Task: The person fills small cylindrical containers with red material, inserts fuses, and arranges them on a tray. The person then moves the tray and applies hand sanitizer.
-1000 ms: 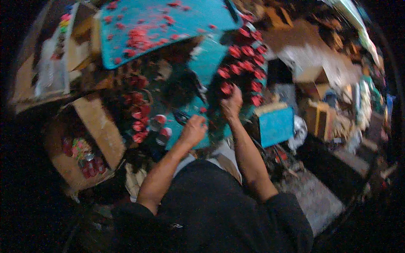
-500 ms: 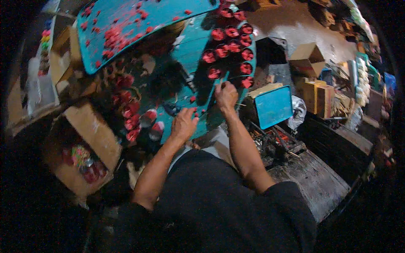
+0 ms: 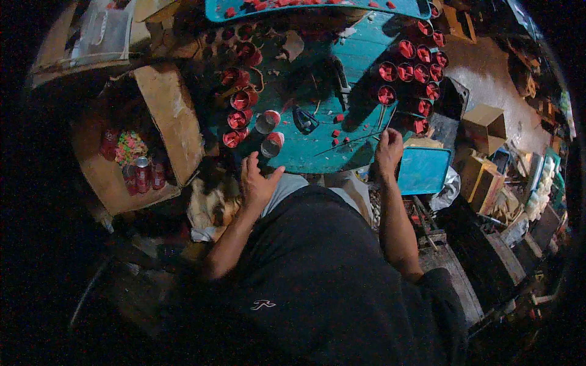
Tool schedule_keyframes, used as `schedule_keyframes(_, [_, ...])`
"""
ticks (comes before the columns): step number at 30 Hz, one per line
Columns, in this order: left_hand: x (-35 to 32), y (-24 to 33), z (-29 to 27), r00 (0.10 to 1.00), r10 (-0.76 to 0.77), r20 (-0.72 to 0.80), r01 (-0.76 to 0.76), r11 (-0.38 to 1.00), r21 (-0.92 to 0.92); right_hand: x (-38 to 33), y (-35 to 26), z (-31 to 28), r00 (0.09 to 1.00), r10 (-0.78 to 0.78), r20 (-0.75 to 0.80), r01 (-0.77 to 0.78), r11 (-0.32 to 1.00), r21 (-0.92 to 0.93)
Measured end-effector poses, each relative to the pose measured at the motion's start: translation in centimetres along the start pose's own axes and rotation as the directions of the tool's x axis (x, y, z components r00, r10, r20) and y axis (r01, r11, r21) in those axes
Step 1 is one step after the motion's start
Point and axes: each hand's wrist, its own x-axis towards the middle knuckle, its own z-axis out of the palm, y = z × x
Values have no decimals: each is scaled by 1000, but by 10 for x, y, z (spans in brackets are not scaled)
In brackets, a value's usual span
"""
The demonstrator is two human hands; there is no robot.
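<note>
My left hand [image 3: 259, 182] is held at the near edge of the teal table [image 3: 293, 160], fingers apart and nothing in them. Just beyond it lie two silver-and-red cans [image 3: 272, 145], tipped so that their sides show. On the right, my right hand [image 3: 389, 152] has its fingers closed in a pinch around a thin dark stick [image 3: 348, 145] that reaches leftward over the table. Small red pieces [image 3: 336, 133] lie scattered between the hands. Past my right hand stand several round red cups [image 3: 387, 95] with folded red material inside.
More red cans [image 3: 237, 119] line the left side. A dark hand tool [image 3: 305, 121] and a long dark tool [image 3: 342, 82] lie mid-table. Across the far edge is a blue tray [image 3: 317, 11]. An open cardboard box [image 3: 174, 116] is at left, a blue panel [image 3: 425, 172] at right.
The view has swung left, so the table sits further right. My left hand has drawn back from the small red pieces toward the table's edge. The stick at my right hand now shows clearly.
</note>
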Motion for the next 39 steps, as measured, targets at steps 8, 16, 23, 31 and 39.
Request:
schedule_keyframes(8, [27,-25,40,976,137,-171,-143,989,-24,-73,-29,-28,869,191,456,-318,923,218])
schedule_keyframes(16, [-6,-8,-4,977,120,178,114,411,-904,-87,-113,0,636,28,771,-650,558,516])
schedule_keyframes(23, [-5,21,-8,897,243,368,8,825,-565,-90,-163,5,542,-36,839,-649,617,445])
schedule_keyframes(31, [-15,73,-9,902,368,227,-270,889,-369,-92,-201,-52,655,-243,715,-316,772,552])
schedule_keyframes(39, [-37,122,1,763,647,0,-628,740,-241,-72,-200,-146,888,-225,401,-147,687,712])
